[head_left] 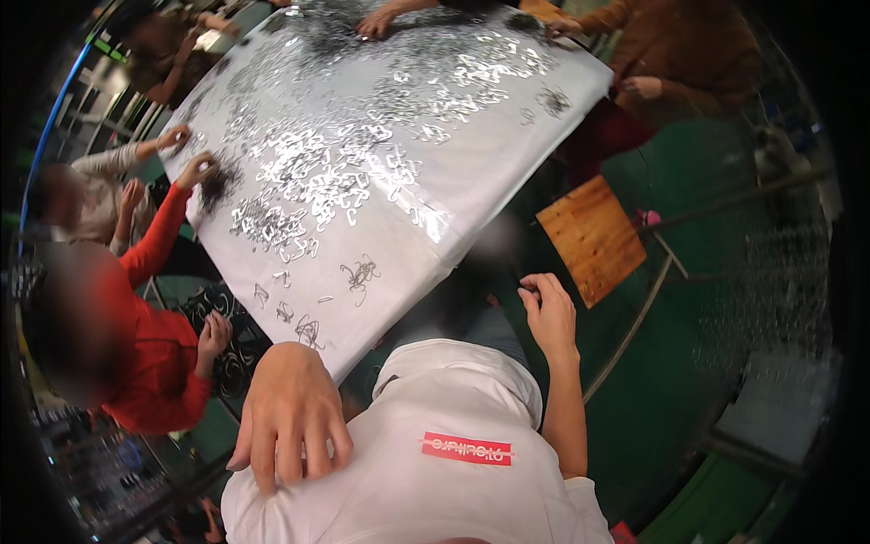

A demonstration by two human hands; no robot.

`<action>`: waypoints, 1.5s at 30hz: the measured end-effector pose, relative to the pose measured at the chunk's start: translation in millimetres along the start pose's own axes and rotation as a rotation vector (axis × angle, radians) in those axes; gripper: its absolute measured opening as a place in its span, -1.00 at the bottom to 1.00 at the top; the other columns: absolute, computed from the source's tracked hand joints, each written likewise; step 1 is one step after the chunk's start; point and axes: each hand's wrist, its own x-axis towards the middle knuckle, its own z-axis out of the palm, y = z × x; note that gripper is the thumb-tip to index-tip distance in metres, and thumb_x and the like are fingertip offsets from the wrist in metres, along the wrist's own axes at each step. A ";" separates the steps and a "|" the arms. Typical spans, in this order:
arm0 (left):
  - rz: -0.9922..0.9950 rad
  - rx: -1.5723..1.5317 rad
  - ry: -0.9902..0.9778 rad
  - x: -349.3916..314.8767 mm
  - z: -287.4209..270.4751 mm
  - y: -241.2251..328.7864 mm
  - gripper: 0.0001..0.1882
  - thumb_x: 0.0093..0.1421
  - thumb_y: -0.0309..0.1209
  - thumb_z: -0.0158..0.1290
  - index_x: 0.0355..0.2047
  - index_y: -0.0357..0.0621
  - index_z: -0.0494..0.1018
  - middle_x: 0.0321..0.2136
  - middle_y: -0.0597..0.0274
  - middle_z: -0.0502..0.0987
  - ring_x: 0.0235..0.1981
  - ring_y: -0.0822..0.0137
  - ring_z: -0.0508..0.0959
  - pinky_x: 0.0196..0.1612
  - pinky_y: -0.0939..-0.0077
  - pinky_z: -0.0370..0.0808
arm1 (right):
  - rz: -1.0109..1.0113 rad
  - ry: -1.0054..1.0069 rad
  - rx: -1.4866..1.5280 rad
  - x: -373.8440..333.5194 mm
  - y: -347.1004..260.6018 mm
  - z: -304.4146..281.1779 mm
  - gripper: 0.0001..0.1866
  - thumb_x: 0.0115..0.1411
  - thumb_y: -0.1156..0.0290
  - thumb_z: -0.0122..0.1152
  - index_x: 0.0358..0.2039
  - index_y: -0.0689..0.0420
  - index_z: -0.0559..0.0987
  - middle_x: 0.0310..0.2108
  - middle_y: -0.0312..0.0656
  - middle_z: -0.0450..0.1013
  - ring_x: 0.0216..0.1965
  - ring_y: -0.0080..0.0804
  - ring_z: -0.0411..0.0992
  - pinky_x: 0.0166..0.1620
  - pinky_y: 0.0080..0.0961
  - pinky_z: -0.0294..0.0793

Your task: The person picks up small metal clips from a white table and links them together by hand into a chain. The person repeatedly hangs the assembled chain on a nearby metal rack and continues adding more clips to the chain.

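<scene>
My left hand (292,415) is raised close in front of my white shirt, back of the hand showing. Its fingers point down toward the shoulder, slightly apart, with nothing seen in them. Off to the right of the table's near corner is my right hand (551,313), thumb and fingers bent together; whatever they may pinch is too small to make out. The white-covered table (480,195) carries many small bent metal hooks (317,177). Small tangles of dark wire pieces (361,276) and another little heap (309,332) lie near my edge of it.
A person in a red sleeve (149,335) and others sit along the left side. At the far right is a person in brown (684,54); a hand (376,24) works at the far edge. A wooden board (594,240) stands right of the table, above the green floor (698,181).
</scene>
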 end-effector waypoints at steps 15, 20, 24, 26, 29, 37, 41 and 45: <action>-1.649 1.843 0.281 115.1 -192.4 -63.8 -0.75 -0.06 -0.30 0.04 -0.47 -0.22 0.55 -0.50 0.18 0.50 -0.44 0.20 0.49 -0.25 0.23 0.42 | -0.542 -0.776 -0.115 216.7 -23.2 75.9 -0.87 0.11 0.43 0.24 -0.32 0.15 0.54 -0.34 -0.15 0.49 -0.37 -0.16 0.47 -0.26 -0.31 0.43; -1.813 1.879 0.282 105.2 -190.9 -48.0 -0.75 -0.16 -0.39 0.09 -0.41 -0.19 0.53 -0.43 0.27 0.50 -0.36 0.24 0.52 -0.19 0.25 0.50 | -0.682 -0.840 -0.039 291.9 -19.4 108.5 -0.85 0.11 0.46 0.21 -0.27 0.14 0.56 -0.26 -0.14 0.47 -0.32 -0.18 0.46 -0.21 -0.33 0.43; -1.704 1.725 0.924 66.3 -150.7 -41.6 -0.72 -0.06 -0.41 0.17 -0.25 0.03 0.57 -0.25 0.32 0.54 -0.27 0.27 0.53 -0.16 0.36 0.48 | -0.751 -0.756 0.058 373.4 -33.2 162.3 -0.83 0.11 0.50 0.18 -0.25 0.13 0.57 -0.21 -0.14 0.45 -0.27 -0.17 0.47 -0.17 -0.32 0.44; -1.764 1.449 1.251 27.6 -125.3 -41.1 -0.76 0.05 -0.37 0.16 -0.22 -0.03 0.56 -0.23 0.26 0.55 -0.25 0.21 0.54 -0.15 0.37 0.46 | -0.740 -0.633 -0.114 416.8 -44.2 194.4 -0.80 0.12 0.51 0.11 -0.23 0.04 0.56 -0.14 -0.14 0.41 -0.17 -0.14 0.46 -0.13 -0.24 0.45; -1.688 1.248 1.728 -33.5 -95.1 -58.2 -0.75 0.12 -0.38 0.11 -0.19 -0.17 0.54 -0.24 0.16 0.56 -0.24 0.14 0.54 -0.15 0.37 0.45 | -0.778 -0.363 -0.244 470.9 -48.6 225.5 -0.71 0.10 0.54 0.04 -0.18 -0.03 0.57 -0.08 -0.15 0.39 -0.08 -0.12 0.42 -0.10 -0.20 0.47; -1.454 1.072 2.380 -137.0 -56.9 -97.1 -0.78 0.20 -0.43 0.02 -0.19 -0.20 0.55 -0.26 0.16 0.60 -0.25 0.25 0.57 -0.16 0.44 0.46 | -1.059 -0.377 -0.411 510.6 -48.6 237.8 -0.76 0.09 0.48 0.11 -0.21 0.01 0.60 -0.21 -0.17 0.44 -0.18 -0.13 0.45 -0.18 -0.22 0.50; -1.342 1.101 2.455 -179.1 -73.1 -96.7 -0.76 0.20 -0.41 0.03 -0.16 -0.20 0.55 -0.25 0.15 0.60 -0.25 0.23 0.58 -0.16 0.41 0.49 | -0.783 -0.754 -0.075 471.9 -54.9 222.0 -0.79 0.09 0.41 0.22 -0.24 0.14 0.61 -0.37 -0.12 0.54 -0.38 -0.19 0.51 -0.27 -0.33 0.49; -1.195 1.113 2.492 -213.7 -100.4 -96.5 -0.71 0.17 -0.44 0.07 -0.09 -0.18 0.51 -0.21 0.15 0.59 -0.22 0.29 0.58 -0.17 0.43 0.50 | -0.400 -1.001 0.157 423.3 -60.9 196.0 -0.77 0.07 0.39 0.30 -0.26 0.20 0.62 -0.48 -0.19 0.56 -0.46 -0.44 0.48 -0.34 -0.51 0.44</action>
